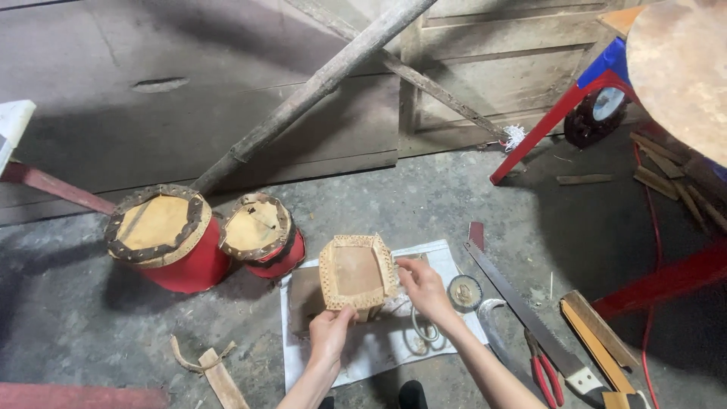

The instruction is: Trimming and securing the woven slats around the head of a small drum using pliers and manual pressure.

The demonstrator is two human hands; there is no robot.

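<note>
The small square drum with a tan hide top and laced edge (357,274) stands on the white sheet (375,352) on the grey concrete floor (454,197). The left hand (330,333) clasps its near side and the right hand (424,288) pinches its right rim. For good work I think the left grip should stay firm while the right fingers pull evenly.

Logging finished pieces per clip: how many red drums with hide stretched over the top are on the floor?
2. The larger red drum stands at left; the smaller red drum touches its right side. The square piece between the left hand and right hand shows no red.
</note>
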